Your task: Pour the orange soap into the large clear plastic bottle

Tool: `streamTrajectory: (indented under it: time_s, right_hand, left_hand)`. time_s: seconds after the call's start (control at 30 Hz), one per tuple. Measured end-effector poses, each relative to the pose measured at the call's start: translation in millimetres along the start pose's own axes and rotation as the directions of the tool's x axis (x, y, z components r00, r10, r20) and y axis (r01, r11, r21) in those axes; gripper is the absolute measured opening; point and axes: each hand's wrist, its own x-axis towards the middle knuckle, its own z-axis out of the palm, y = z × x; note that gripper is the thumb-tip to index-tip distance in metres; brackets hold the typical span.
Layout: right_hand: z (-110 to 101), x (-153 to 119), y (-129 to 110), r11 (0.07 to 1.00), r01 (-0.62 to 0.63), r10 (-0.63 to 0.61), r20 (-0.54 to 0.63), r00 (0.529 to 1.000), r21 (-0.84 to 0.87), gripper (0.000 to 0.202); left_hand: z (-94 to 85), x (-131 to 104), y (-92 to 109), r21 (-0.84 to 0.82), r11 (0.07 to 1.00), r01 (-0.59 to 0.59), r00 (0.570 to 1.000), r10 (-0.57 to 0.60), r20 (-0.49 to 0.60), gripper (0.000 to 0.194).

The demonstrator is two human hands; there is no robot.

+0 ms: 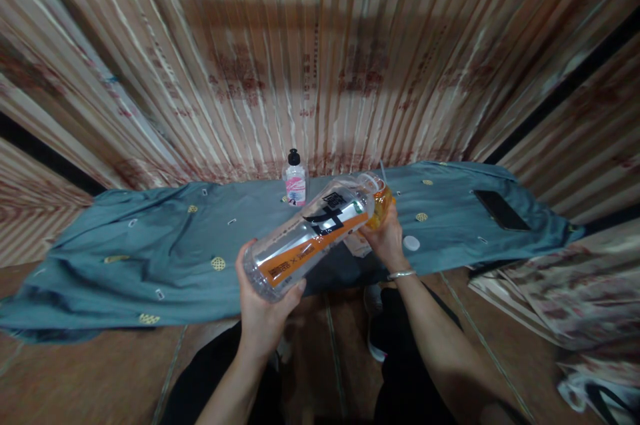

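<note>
- Biggest thing here is the striped, flower-printed curtain (pixel 320 45) hanging across the whole back.
- Then the counter (pixel 150 232), draped in a wrinkly blue-green cloth with little yellow prints, right in front of the person's knees.
- Main item: a big clear bottle (pixel 313 238) with an orange and silver label. It's held up over the counter on a slant, base low toward the left hand, neck end up toward the right one.
- Left hand (pixel 265 312): fingers curled round the base, thumb on the near side, so the bottom of the bottle sits right between thumb and fingers.
- Right hand (pixel 386 238): fingers closed around an amber container, just past the bottle's neck. Fingertips are mostly hidden, so can't tell if any of them touch the bottle too.
- Dark flat phone-like slab (pixel 501 210) lying near the counter's right end, well apart from both hands.
- Small bottle (pixel 295 182), black top, pink label, standing upright toward the back, behind the big one.
- That amber container (pixel 381 208) overlaps the bottle's neck in this view; can't tell if they touch.
- Pale crumpled thing (pixel 358 245) beneath the bottle, partly covered.
- White round disc (pixel 411 242) flat on the cloth, just beside the right wrist.
</note>
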Motion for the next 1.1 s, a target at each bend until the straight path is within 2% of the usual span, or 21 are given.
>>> streamTrajectory:
  time_s: [0.27,0.43,0.6,0.9,1.1]
  right_hand:
    - [-1.6,0.1,-3.4,0.999,-0.034,0.034,0.011,0.999,0.004,0.097]
    - [-2.4,0.1,-6.7,0.999,-0.034,0.034,0.004,0.999,0.003,0.099]
    - [-3.8,-0.1,-7.6,0.999,-0.043,0.043,0.018,0.999,0.009,0.1]
    - [-2.1,-0.4,-6.4,1.0,-0.019,0.019,0.002,1.0,0.008,0.097]
    - [-1.9,0.8,-2.2,1.0,0.001,-0.001,0.018,1.0,-0.016,0.098]
  left_hand:
    - [2.0,-1.6,1.8,-0.012,1.0,0.017,0.999,-0.018,-0.032,0.092]
    - [1.5,-0.5,3.5,-0.006,1.0,0.024,1.0,-0.024,0.001,0.093]
    - [4.7,-1.2,6.2,-0.022,1.0,0.021,1.0,-0.021,-0.021,0.09]
    - [0.6,0.7,3.6,-0.002,1.0,0.021,1.0,-0.021,0.0,0.091]
    - [6.6,-1.9,7.6,-0.022,0.999,0.045,0.999,-0.045,-0.011,0.093]
